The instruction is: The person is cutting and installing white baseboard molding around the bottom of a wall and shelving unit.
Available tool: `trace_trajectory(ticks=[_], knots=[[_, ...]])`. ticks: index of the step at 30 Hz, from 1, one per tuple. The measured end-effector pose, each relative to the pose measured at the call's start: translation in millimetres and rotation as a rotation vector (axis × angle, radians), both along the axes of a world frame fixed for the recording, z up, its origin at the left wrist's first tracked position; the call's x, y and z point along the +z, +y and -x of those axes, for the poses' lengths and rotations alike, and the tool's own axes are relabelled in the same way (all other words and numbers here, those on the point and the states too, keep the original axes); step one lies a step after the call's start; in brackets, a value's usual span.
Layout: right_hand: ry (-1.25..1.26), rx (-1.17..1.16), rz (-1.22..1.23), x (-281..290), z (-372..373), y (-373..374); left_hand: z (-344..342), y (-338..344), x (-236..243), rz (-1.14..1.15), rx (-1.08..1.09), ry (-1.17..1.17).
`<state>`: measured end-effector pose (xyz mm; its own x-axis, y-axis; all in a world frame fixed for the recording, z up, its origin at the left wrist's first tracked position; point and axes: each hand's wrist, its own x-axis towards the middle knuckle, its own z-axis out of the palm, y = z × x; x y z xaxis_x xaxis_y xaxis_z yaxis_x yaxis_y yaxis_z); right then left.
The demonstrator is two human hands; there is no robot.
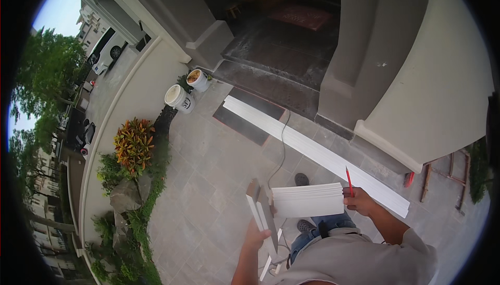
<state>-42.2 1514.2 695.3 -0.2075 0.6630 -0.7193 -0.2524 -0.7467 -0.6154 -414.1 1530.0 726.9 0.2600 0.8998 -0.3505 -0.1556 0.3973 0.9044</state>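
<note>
My left hand grips short boards, pale with grey-brown faces, standing nearly upright. Just to their right is a short white ribbed panel, its left end against or very close to the boards. At the panel's right end, my right hand is closed around a red pencil that points up. The fingers of that hand also meet the panel's edge; how firmly they hold it cannot be made out. Beyond both hands, long white ribbed strips lie side by side across the paving.
A dark cable crosses the strips and trails toward my feet. Dark mats lie under their far end, near a doorstep. Two white buckets stand by the wall. Plants and rocks border the left; a rusty metal frame stands right.
</note>
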Motion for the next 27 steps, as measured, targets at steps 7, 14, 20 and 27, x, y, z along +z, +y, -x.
trace_trajectory(ticks=[7, 14, 20, 27], knots=[[0.004, -0.01, -0.016, -62, 18, 161, 14, 174, -34, 0.081, 0.007, 0.091], [-0.052, 0.104, -0.205, -40, 30, 360, 51, 351, -80, 0.132, -0.087, 0.035], [-0.128, 0.105, -0.225, -54, 10, 503, -6, 544, -119, 0.144, -0.245, 0.008], [-0.196, 0.127, -0.222, -40, -31, 677, -53, 806, -148, 0.138, -0.458, 0.005]])
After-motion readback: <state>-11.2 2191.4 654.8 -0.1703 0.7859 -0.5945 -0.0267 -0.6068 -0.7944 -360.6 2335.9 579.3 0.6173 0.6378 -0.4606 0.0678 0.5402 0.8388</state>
